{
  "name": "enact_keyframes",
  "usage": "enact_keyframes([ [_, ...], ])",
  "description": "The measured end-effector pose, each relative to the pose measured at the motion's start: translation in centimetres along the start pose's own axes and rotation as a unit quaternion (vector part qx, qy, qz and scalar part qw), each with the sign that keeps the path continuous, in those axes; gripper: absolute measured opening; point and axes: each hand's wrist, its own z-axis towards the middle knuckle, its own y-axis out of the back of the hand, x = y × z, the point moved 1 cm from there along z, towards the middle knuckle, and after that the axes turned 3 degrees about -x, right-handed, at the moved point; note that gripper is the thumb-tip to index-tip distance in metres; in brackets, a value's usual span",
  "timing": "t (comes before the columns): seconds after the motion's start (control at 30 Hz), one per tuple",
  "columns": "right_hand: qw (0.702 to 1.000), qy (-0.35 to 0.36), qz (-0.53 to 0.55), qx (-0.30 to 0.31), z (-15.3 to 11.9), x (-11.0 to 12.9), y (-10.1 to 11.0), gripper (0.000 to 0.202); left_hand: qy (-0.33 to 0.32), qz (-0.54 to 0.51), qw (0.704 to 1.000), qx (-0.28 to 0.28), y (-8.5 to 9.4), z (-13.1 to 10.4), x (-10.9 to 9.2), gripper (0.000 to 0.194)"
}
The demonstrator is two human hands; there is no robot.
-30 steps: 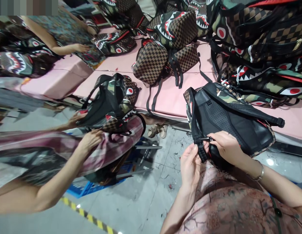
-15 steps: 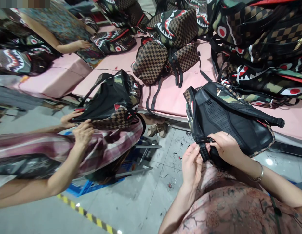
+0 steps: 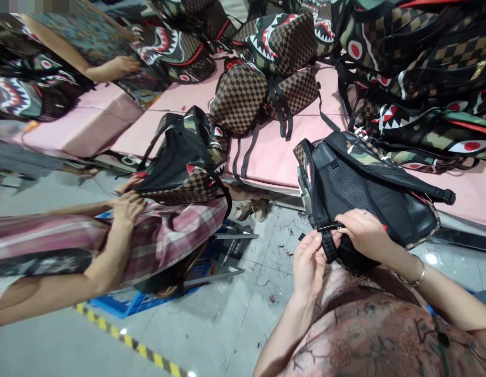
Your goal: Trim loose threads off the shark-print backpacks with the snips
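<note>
A backpack (image 3: 352,183) with a black padded back panel and checkered, camouflage edges rests across my lap and the table edge, back side up. My left hand (image 3: 308,262) pinches a black strap (image 3: 328,246) at the bag's lower left corner. In the fingers of my right hand (image 3: 362,233) is a slim black tool (image 3: 329,226), lying across the strap close to my left fingertips. Its exact kind is hard to make out. One shoulder strap (image 3: 415,183) lies loose over the panel towards the right.
More shark-print backpacks (image 3: 419,115) are piled on the pink table (image 3: 270,157). At left, a co-worker's hands (image 3: 128,207) hold another open backpack (image 3: 172,162); another person's hand (image 3: 123,65) is beside a bag farther back. Thread scraps litter the floor (image 3: 274,272).
My hands stay nearly in place at the strap, with only slight shifts. The co-worker's hands moved a little left, and the far person's bag has turned, showing more of its teeth print.
</note>
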Motion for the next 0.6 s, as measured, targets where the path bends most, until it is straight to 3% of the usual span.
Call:
enact_keyframes([
  [0.13, 0.984, -0.059, 0.169, 0.009, 0.3, -0.4, -0.2, 0.018, 0.026, 0.008, 0.999, 0.020, 0.1, 0.1, 0.0, 0.019],
  [0.3, 0.917, -0.199, 0.346, 0.022, -0.1, -0.1, -1.4, 0.013, 0.036, 0.011, 0.999, 0.025, -0.1, 0.3, -0.3, 0.018],
  [0.37, 0.873, -0.244, 0.422, -0.015, -0.3, 0.1, -1.5, 0.014, 0.040, 0.008, 0.999, 0.018, 0.0, 0.5, -0.3, 0.016],
  [0.47, 0.812, -0.279, 0.493, -0.141, -0.2, -0.1, -0.4, 0.016, 0.051, 0.006, 0.999, -0.005, 0.3, 0.7, -0.1, 0.015],
  [0.53, 0.822, -0.276, 0.454, -0.206, 0.0, -0.7, 1.0, 0.019, 0.057, 0.010, 0.998, -0.016, 0.5, 0.7, 0.1, 0.016],
  [0.6, 0.881, -0.251, 0.346, -0.205, 0.1, -1.3, 2.1, 0.021, 0.059, 0.013, 0.998, -0.014, 0.6, 0.5, 0.1, 0.017],
])
